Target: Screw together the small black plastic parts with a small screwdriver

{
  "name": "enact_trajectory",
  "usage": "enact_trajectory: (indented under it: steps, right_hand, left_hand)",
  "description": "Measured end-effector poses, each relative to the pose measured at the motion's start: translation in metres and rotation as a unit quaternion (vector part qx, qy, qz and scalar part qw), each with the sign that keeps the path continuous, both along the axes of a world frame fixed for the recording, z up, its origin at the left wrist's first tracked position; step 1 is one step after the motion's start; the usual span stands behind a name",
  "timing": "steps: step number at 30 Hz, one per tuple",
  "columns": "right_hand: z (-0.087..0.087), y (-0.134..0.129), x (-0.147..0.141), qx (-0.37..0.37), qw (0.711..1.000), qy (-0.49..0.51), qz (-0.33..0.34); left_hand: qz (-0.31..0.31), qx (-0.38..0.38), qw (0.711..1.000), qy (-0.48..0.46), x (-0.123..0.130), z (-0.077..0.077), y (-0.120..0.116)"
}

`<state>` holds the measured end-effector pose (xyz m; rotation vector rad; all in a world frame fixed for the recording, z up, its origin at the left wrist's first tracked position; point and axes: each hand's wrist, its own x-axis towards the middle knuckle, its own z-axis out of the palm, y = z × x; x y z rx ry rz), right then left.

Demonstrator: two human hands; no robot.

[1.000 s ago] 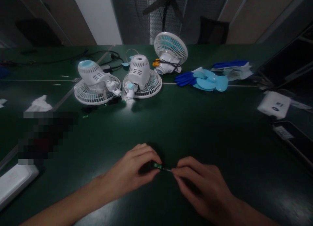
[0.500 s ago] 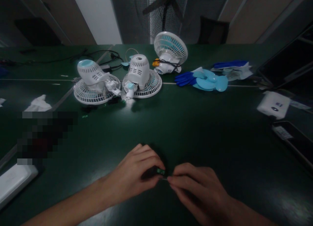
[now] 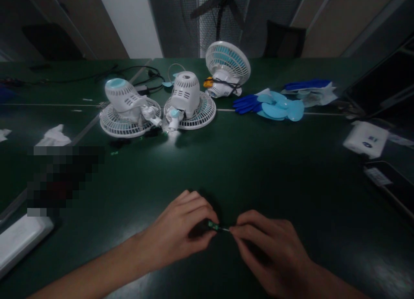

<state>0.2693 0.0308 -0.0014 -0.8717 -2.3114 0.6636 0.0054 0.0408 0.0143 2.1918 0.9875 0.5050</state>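
Observation:
Near the front middle of the dark green table (image 3: 194, 174), my left hand (image 3: 186, 223) curls its fingers around a small green-and-black piece (image 3: 212, 225). Only its green end shows between thumb and forefinger; the rest is hidden in the hand. To the right, my right hand (image 3: 271, 245) pinches a thin metal rod (image 3: 224, 229) between thumb and fingertips. The rod lies in line with the green end and seems to touch it; whether it sits inside cannot be made out.
Two white fan heads (image 3: 121, 100) (image 3: 186, 96) lie face down at the back, with a third fan (image 3: 228, 68) behind. Blue gloves (image 3: 247, 104) and light blue fan blades (image 3: 280, 107) lie right of them. A white box (image 3: 367, 139) and a phone-like device (image 3: 391, 182) are far right.
My right hand has moved slightly up and right with the metal rod. The rod, earlier just below the green end, now lines up with it. My left hand stays nearly in place.

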Motion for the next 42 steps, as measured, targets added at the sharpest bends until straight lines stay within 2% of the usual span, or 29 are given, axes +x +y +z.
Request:
enact_trajectory:
  steps: [7, 15, 23, 32, 42]
  right_hand:
    - [-0.0008, -0.0023, -0.0036, 0.038, 0.999, -0.006, 0.025]
    - [-0.0047, -0.0024, -0.0038, 0.044, 0.999, -0.003, 0.002]
    - [-0.0025, 0.0027, -0.0044, 0.031, 0.999, 0.027, -0.033]
    - [0.0022, -0.0018, 0.0009, 0.006, 1.000, 0.017, -0.011]
    - [-0.0012, -0.0027, -0.0019, 0.012, 1.000, 0.008, 0.005]
  left_hand:
    - [-0.010, -0.004, 1.000, 0.009, -0.0007, -0.0005, -0.0006]
    - [-0.004, 0.005, 1.000, 0.013, 0.0024, -0.0022, -0.0006]
    - [0.024, -0.040, 0.999, 0.008, -0.0023, -0.0025, -0.0033]
    - [0.020, -0.045, 0.999, 0.003, -0.0031, -0.0048, -0.0039]
    - [0.001, -0.030, 1.000, 0.009, -0.0014, 0.0025, -0.0009]
